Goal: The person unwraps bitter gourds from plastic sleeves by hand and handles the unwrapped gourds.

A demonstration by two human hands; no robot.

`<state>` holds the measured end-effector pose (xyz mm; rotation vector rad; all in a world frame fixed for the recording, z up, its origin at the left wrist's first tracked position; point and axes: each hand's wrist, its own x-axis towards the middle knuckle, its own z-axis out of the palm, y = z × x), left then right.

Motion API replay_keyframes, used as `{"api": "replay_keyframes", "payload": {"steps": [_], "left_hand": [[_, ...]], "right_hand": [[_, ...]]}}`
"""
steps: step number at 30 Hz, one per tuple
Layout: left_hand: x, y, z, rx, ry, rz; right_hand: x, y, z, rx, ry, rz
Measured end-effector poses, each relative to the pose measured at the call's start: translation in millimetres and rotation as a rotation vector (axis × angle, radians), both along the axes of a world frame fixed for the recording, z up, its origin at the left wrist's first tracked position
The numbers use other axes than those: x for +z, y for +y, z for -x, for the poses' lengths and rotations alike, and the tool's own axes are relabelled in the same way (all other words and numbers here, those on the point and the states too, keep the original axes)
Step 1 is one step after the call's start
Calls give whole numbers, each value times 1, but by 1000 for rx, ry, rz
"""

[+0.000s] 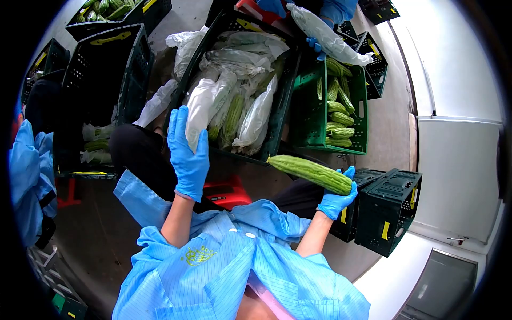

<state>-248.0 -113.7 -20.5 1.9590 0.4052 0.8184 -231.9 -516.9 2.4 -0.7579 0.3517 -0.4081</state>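
Note:
My right hand point(337, 200), in a blue glove, is closed round the thick end of a bare green bitter melon point(309, 173), whose tip points left. My left hand point(189, 160), also gloved, has a white plastic bag point(199, 109) between its thumb and its straight fingers. Whether anything is inside that bag cannot be made out. Beyond my hands is a dark green crate point(285, 101) full of bagged bitter melons point(234, 114). To its right, a green crate point(364, 125) contains several bare bitter melons point(340, 118).
Across from me, another person's gloved hands point(316, 47) hold a bagged melon point(326, 34). Loose plastic bags point(157, 104) lie left of the middle crate. A deep dark crate point(136, 74) stands at left, and stacked crates point(388, 213) at right. A red stool point(226, 193) is below me.

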Motion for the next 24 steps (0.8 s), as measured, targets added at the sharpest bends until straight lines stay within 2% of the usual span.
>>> {"api": "replay_keyframes", "payload": {"steps": [2, 4, 6, 7, 8, 9, 10, 12, 14, 15, 16, 18, 19, 20, 22, 23, 24], "left_hand": [[21, -6, 4, -34, -89, -59], [34, -12, 12, -134, -159, -88], [38, -21, 16, -405, -187, 63], [32, -31, 23, -545, -105, 170], [29, -40, 35, -697, 93, 325], [28, -57, 40, -753, 385, 607], [39, -62, 37, -897, 763, 1025], [21, -80, 41, -1069, 920, 1267], [-2, -97, 42, -1038, 868, 2035], [-14, -97, 39, -1073, 888, 2195], [-16, -96, 37, -1055, 862, 2254], [-15, -100, 33, -1031, 804, 2369], [-13, -104, 32, -908, 777, 2472], [-13, -101, 33, -930, 784, 2415], [-5, -95, 31, -984, 803, 2302], [3, -89, 29, -850, 895, 2167], [3, -86, 29, -812, 925, 2151]], "right_hand": [[2, 15, 8, 184, -149, 26], [4, 28, 6, 238, -253, 15], [3, 33, 1, 328, -388, 40], [6, 38, 1, 277, -369, 74], [11, 42, 0, 315, -409, 84], [16, 46, -2, 356, -449, 92], [24, 54, -4, 399, -488, 98], [42, 72, -4, 483, -540, 155], [65, 98, -6, 641, -617, 444], [75, 108, -6, 734, -654, 617], [85, 118, -8, 871, -700, 724], [102, 144, -27, 1337, -935, 839], [100, 159, -21, 1329, -1083, 882], [97, 179, -11, 1312, -1230, 927], [106, 202, 20, 1597, -805, 1288], [100, 210, 28, 1598, -841, 1344], [93, 215, 33, 1599, -877, 1400]]}}
